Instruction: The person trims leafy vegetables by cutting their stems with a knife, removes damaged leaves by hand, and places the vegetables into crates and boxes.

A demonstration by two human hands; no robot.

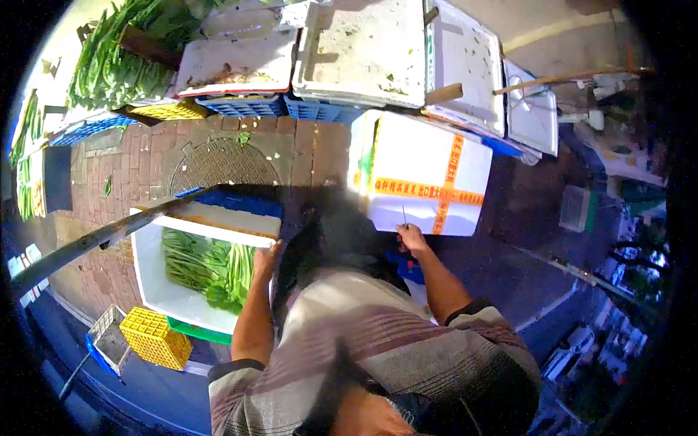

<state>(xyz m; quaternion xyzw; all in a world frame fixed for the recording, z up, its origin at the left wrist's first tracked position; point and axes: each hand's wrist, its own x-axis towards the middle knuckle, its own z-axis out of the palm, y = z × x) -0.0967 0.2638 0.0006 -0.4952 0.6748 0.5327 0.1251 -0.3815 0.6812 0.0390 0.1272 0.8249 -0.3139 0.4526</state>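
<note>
My left hand (266, 256) is closed on the near right corner of an open white foam box (153, 280). Long-stemmed leafy greens (211, 265) lie inside that box. My right hand (411, 237) is closed on a thin pointed tool (404, 214); whether it is a knife blade I cannot make out. The tool sticks up in front of a white foam box with a lid (414, 149), which stands to the right. Orange tape with red printing (407, 188) crosses this box both ways. Most of my right fingers are hidden.
Shallow white trays (363, 43) with leaf scraps rest on blue crates (243, 106) along the far side. Bundled greens (116, 65) lie at far left. A metal pole (94, 243) slants over the left. A yellow crate (156, 338) stands lower left; a manhole cover (222, 163) lies ahead.
</note>
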